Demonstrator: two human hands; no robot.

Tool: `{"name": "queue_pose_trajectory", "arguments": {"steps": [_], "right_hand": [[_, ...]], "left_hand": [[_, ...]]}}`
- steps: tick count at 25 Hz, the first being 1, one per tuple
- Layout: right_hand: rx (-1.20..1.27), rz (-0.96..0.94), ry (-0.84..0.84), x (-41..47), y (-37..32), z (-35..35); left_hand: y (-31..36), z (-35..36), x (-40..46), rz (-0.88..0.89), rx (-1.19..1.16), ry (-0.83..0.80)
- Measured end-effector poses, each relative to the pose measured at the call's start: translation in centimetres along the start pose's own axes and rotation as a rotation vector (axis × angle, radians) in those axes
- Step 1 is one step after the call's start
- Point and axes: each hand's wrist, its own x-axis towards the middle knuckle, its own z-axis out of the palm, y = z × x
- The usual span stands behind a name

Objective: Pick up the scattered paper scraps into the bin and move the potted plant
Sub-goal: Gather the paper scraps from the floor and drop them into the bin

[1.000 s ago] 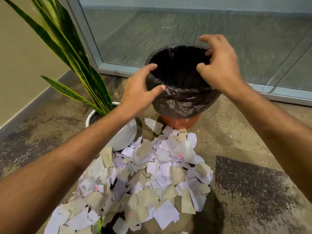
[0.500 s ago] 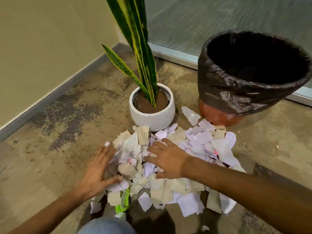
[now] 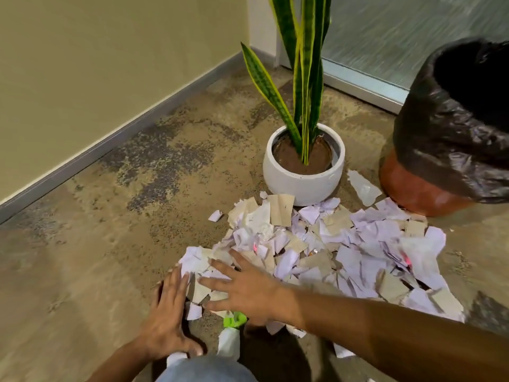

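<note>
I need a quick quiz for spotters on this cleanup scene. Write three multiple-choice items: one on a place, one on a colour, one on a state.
1. Where does the potted plant stand?
A. Inside the bin
B. On the floor, between the wall and the bin
C. On top of the scraps

2. What colour is the liner on the bin?
A. Black
B. White
C. Blue

3. How do the two hands lie?
A. Both hold the bin's rim
B. One lifts the pot
C. Both flat, fingers straight, on the paper scraps

Answers:
1 B: the white pot sits on the floor, left of the bin, at the far edge of the pile.
2 A: dark glossy plastic folds over the rim.
3 C: the left hand and right hand press the near left corner of the pile.
</note>
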Motion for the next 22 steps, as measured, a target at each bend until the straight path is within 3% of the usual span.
{"name": "queue_pose_trajectory", "arguments": {"steps": [5, 12, 18, 22], "right_hand": [[-0.08, 0.153, -0.026, 2.3, 3.9, -0.1], [0.175, 0.461, -0.165, 1.3, 10.8, 1.5], [0.355, 0.518, -0.297, -3.7, 11.3, 4.3], [0.366, 0.563, -0.434, -10.3, 12.1, 5.6]], "left_hand": [[2.7, 1.1, 3.2, -0.053, 0.057, 0.001], [7.4, -0.6, 10.1, -0.176, -0.095, 0.102], [11.2, -1.0, 13.3, 0.109, -0.114, 0.067], [14.5, -1.1, 13.5, 0.312, -0.062, -0.096]]}}
